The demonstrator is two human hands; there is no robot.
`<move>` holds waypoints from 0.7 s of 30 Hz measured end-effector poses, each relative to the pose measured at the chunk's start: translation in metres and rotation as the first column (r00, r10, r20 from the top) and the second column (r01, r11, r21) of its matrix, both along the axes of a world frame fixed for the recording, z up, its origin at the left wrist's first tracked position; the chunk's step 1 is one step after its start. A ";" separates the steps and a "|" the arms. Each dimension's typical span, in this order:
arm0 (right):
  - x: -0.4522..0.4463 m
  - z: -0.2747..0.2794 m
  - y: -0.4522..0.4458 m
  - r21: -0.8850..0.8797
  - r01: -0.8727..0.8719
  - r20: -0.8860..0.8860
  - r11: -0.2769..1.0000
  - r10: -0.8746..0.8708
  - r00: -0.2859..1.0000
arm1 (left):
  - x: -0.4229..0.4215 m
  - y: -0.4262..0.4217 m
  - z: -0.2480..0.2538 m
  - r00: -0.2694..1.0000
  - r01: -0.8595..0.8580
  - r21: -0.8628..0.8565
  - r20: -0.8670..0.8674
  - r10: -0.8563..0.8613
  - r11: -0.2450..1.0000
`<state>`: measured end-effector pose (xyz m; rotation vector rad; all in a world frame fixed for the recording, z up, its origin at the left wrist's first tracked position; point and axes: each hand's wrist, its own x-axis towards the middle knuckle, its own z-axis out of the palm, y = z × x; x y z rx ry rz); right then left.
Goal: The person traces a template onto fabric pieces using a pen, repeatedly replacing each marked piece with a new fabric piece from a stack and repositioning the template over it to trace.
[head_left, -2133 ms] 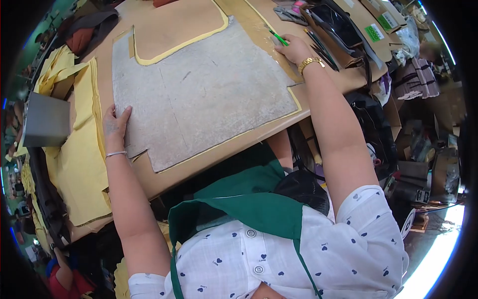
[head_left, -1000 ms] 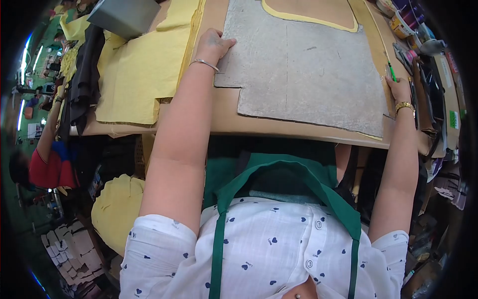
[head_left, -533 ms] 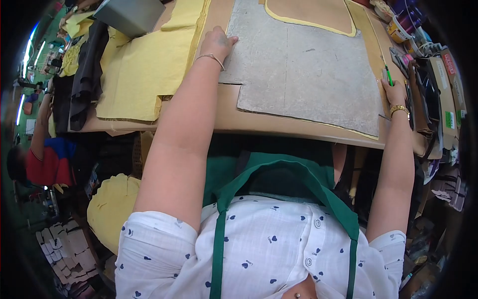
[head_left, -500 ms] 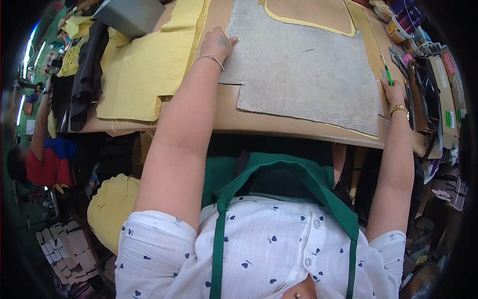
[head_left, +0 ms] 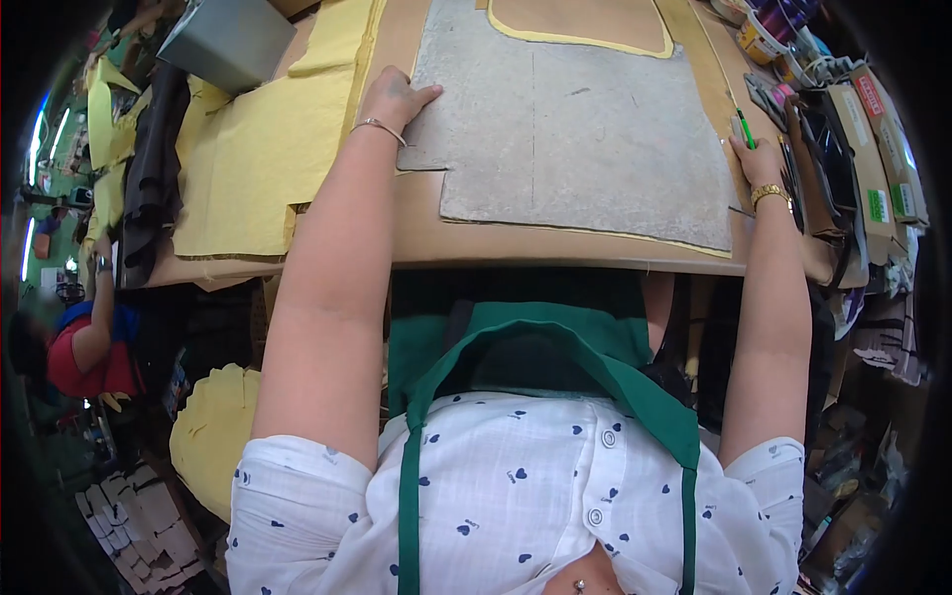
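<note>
A large grey template board (head_left: 585, 139) lies flat on the brown-covered table, with a curved cutout at its far side. Thin yellow edging shows along the cutout and the near edge, from a sheet beneath. My left hand (head_left: 395, 102) is at the board's left edge, thumb laid on the grey surface and fingers curled, their tips hidden. At the right edge, my right hand (head_left: 759, 162) is closed around a green pen (head_left: 746, 129) that points away from me. Its fingertips are partly hidden.
Stacked yellow fabric (head_left: 263, 149) lies left of the board, near a grey metal block (head_left: 238, 45) and dark cloth (head_left: 157, 178). Cartons (head_left: 873, 149), a tub (head_left: 759, 42) and tools crowd the right. A co-worker in red (head_left: 79, 357) is at far left.
The whole view has shifted, so the table and board appear farther left. Both hands stay at the board's edges, and the pen remains in my right hand. The co-worker's arm has moved.
</note>
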<state>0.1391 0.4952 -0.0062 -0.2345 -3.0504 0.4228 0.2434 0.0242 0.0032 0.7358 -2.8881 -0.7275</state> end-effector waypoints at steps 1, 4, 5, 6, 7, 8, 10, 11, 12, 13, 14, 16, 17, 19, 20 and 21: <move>-0.001 -0.002 0.002 -0.037 0.000 0.014 0.999 0.000 1.000 | 0.000 0.002 0.000 1.000 -0.017 0.009 0.002 0.017 1.000; -0.003 -0.008 0.005 -0.067 0.001 -0.017 0.998 -0.002 1.000 | -0.002 -0.002 -0.002 1.000 -0.008 -0.014 0.017 0.009 1.000; -0.004 -0.009 0.006 -0.070 0.000 -0.019 0.998 -0.002 1.000 | -0.003 -0.003 -0.003 1.000 0.006 -0.028 0.024 -0.005 1.000; -0.004 -0.008 0.005 -0.073 0.000 -0.021 0.997 -0.001 1.000 | -0.004 -0.004 -0.004 1.000 0.013 -0.024 0.025 -0.012 1.000; -0.004 -0.008 0.005 -0.075 -0.001 -0.022 0.997 0.000 1.000 | -0.004 -0.005 -0.005 0.999 0.020 -0.020 0.027 -0.019 1.000; -0.003 -0.008 0.004 -0.081 -0.002 -0.025 0.997 0.000 1.000 | -0.004 -0.008 -0.006 0.999 0.026 -0.016 0.031 -0.025 1.000; -0.002 -0.006 0.004 -0.091 -0.009 -0.027 0.996 0.006 1.000 | -0.003 -0.004 -0.002 0.999 0.006 0.002 0.048 -0.006 1.000; -0.004 -0.008 0.005 -0.091 -0.010 -0.024 0.996 0.008 1.000 | -0.001 -0.003 0.000 0.998 -0.007 0.011 0.057 0.006 1.000; -0.006 -0.009 0.006 -0.093 -0.011 -0.022 0.996 0.009 1.000 | -0.002 -0.005 -0.002 0.998 -0.006 0.021 0.063 0.005 1.000; -0.007 -0.010 0.007 -0.096 -0.010 -0.021 0.995 0.008 1.000 | -0.004 -0.006 -0.004 0.998 -0.004 0.029 0.068 0.002 1.000; -0.009 -0.012 0.009 -0.095 -0.013 -0.026 0.995 0.010 1.000 | -0.005 -0.008 -0.005 0.997 0.001 0.036 0.074 -0.004 0.999; -0.007 -0.011 0.009 -0.093 -0.014 -0.037 0.996 0.010 0.999 | -0.004 -0.007 -0.004 0.998 0.004 0.021 0.067 -0.006 1.000; -0.007 -0.011 0.009 -0.085 -0.011 -0.038 0.996 0.008 0.999 | -0.004 -0.006 -0.003 0.998 0.007 0.016 0.063 -0.008 1.000; -0.003 -0.008 0.005 -0.067 -0.005 -0.041 0.998 0.003 0.999 | -0.004 -0.006 -0.004 0.998 -0.021 0.002 0.058 0.020 1.000; -0.003 -0.007 0.001 -0.025 -0.032 -0.022 0.999 0.031 0.999 | -0.004 -0.005 -0.005 0.998 -0.030 -0.003 0.055 0.030 1.000; -0.002 -0.005 -0.003 0.023 -0.046 -0.003 0.999 0.046 0.999 | -0.002 -0.009 -0.007 0.999 -0.013 -0.060 0.028 0.015 0.998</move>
